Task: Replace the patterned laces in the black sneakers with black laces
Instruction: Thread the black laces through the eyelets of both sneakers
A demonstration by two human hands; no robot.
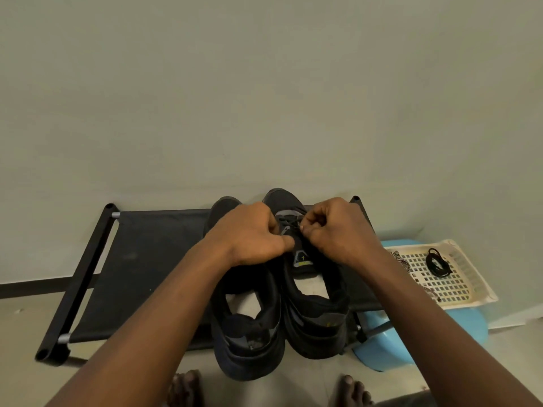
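Two black sneakers stand side by side on a low black fabric rack (141,259), toes toward the wall. My left hand (249,236) lies over the left sneaker (246,333) and reaches across to the lacing of the right sneaker (314,304). My right hand (335,230) pinches a thin black lace (291,223) at the upper eyelets of that shoe. Both hands are closed on the lace; the lacing under them is mostly hidden. A coiled black lace (437,262) and a patterned lace (401,261) lie in the tray at the right.
A white perforated plastic tray (470,286) rests on a blue plastic stool (467,324) right of the rack. A pale wall stands just behind the rack. My bare feet (185,389) are on the floor at the bottom edge.
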